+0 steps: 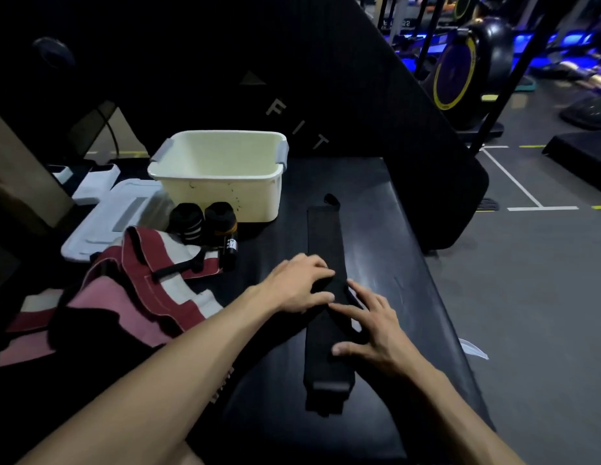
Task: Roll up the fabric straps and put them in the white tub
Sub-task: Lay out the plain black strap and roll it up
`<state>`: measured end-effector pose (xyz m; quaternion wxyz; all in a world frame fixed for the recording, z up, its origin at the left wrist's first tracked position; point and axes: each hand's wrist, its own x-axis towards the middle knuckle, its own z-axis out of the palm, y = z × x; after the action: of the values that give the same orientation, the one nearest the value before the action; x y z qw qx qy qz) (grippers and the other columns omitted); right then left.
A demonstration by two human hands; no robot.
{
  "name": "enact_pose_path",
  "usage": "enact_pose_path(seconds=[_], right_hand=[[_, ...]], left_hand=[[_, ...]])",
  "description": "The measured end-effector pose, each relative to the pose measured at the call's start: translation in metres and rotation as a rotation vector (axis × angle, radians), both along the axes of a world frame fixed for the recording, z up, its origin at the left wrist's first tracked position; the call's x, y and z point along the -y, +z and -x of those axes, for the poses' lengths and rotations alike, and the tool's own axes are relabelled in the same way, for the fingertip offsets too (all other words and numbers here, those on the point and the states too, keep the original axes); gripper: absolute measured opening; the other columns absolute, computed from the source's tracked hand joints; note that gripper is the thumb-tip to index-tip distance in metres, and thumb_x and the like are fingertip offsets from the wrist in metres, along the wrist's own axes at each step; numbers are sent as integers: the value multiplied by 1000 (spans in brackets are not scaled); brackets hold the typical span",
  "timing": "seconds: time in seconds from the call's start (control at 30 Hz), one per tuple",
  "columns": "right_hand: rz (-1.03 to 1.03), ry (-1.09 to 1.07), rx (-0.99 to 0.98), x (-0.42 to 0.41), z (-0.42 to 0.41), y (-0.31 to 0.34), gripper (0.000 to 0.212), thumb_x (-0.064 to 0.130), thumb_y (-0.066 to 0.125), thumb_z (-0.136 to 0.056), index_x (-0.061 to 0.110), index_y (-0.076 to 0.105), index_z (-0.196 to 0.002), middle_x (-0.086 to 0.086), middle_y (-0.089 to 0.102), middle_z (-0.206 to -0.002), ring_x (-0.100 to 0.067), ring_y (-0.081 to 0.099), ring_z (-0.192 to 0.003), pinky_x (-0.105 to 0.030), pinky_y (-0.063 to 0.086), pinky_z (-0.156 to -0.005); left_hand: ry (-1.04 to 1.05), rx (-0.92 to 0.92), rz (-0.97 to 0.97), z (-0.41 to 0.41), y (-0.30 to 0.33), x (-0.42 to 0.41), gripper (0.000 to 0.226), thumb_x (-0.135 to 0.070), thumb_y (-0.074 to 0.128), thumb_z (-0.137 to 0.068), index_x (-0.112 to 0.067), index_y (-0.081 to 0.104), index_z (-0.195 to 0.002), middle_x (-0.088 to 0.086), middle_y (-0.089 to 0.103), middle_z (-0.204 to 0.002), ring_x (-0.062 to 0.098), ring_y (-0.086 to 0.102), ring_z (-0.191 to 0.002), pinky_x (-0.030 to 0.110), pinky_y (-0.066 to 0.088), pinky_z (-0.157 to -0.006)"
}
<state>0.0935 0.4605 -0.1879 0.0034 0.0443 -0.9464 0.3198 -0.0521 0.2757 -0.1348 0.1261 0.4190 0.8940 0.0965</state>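
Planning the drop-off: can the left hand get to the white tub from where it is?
Probably yes. The left hand rests on the black strap; the white tub stands open-topped beyond it, with only two rolled straps low before it.

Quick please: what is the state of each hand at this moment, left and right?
Left hand: open, fingers pressing on the black strap that lies flat on the bench.
Right hand: open, fingers spread and resting on the same strap, holding nothing.
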Motion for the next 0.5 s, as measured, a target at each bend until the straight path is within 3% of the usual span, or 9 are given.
enact_pose_path(seconds=[0.07,0.13,0.33,0.5], right_hand=[[50,16,20,5,-11,3,78,86,57,-70,46,58,-138,15,18,-164,-3,13,-142,-34,16,-116],[46,20,32,8,-20,3,78,88,54,-71,46,59,-137,17,21,-163,-6,12,-147,-36,16,-120],[-69,46,79,15,-41,2,93,96,41,-70,47,40,-149,20,14,-166,-11,5,-154,-31,10,-122],[-52,80,181,14,-35,14,85,79,64,-75,49,38,-150,18,10,-167,-11,0,-156,-43,9,-126]], left_hand=[[-40,68,96,-14,-6,15,72,-65,46,-98,-35,26,-160,-6,17,-170,18,13,-156,46,16,-126],[-24,98,113,-26,-12,24,73,-69,39,-99,-41,13,-161,-7,-2,-172,16,-5,-158,47,1,-128],[-30,-50,147,-45,-21,22,65,-61,30,-104,-39,11,-162,-9,0,-172,20,-2,-158,50,1,-127],[22,-28,225,-42,-20,17,64,-62,26,-105,-43,2,-161,-15,-9,-170,17,-10,-157,56,-6,-125]])
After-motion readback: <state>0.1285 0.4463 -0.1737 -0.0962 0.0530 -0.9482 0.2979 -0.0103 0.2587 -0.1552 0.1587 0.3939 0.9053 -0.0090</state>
